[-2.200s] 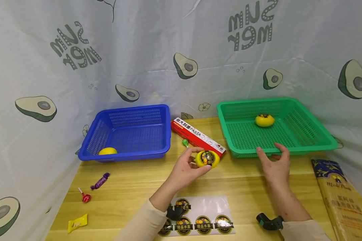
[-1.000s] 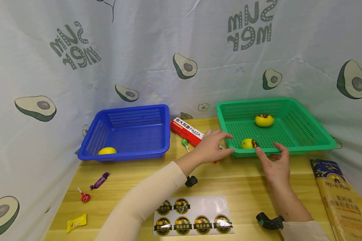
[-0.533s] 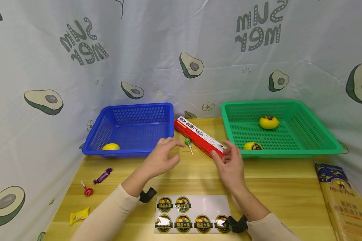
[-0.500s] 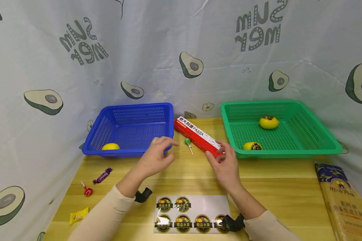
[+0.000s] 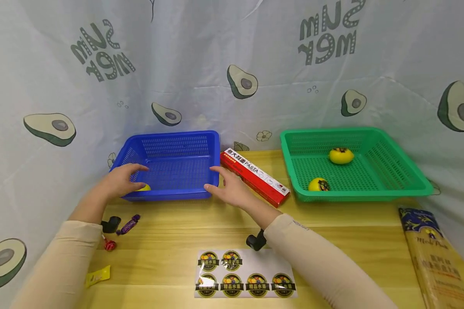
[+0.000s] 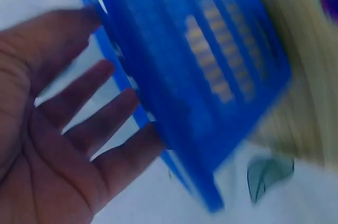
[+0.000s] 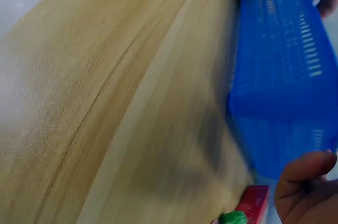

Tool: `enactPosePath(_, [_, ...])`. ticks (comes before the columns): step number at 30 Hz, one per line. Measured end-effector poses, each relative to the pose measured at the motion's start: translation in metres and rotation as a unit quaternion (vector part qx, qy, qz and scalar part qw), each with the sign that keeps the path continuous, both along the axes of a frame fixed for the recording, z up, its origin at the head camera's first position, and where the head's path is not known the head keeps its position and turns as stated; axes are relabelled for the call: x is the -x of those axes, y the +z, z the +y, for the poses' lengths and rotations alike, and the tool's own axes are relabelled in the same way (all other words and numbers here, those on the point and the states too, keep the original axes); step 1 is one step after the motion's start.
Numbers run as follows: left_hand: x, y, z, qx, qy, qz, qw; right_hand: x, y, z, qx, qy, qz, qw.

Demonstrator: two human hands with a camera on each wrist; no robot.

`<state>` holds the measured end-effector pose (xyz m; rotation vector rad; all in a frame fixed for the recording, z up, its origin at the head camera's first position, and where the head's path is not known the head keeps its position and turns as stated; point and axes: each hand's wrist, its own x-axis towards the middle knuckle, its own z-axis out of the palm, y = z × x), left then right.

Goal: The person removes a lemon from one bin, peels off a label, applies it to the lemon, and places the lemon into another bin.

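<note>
The blue basket stands at the back left, with a yellow lemon partly hidden behind my left hand. My left hand reaches over its left front side, thumb and fingers spread. In the left wrist view, the fingertips lie at the blurred basket rim; firm contact is hard to tell. At the right front corner of the basket is my right hand, thumb and fingers apart near the rim. Neither hand is curled round anything.
The green basket at right holds two lemons with stickers. Between the baskets lies a red pasta box; a green lollipop is beside it. A sticker sheet, purple candy, red lollipop, yellow candy and spaghetti pack lie around.
The left hand put a stickered lemon into the green basket and let go. Both hands then moved left to the blue basket, the right one leaving the green basket's rim.
</note>
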<state>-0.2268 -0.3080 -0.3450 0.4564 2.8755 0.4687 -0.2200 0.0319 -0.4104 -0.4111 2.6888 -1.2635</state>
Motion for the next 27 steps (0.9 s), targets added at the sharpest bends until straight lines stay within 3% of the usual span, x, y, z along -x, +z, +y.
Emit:
enactPosePath(6, [0.021,-0.006,-0.014,0.035,-0.022,-0.059,0.9974,0.012,-0.005,0.0,0.016,0.023,-0.074,0.997])
enactPosePath(11, [0.038,-0.01,-0.015,0.07,-0.033,-0.108,0.9911,0.013,0.001,0.004,0.017,0.023,-0.092,0.995])
enactPosePath(17, [0.046,-0.016,-0.019,0.069,0.005,-0.18,0.9813,0.014,0.003,0.004,0.011,0.032,-0.105,0.994])
enactPosePath(27, [0.048,-0.027,-0.025,0.051,-0.011,-0.178,0.9826,0.015,0.004,0.001,0.015,0.038,-0.113,0.993])
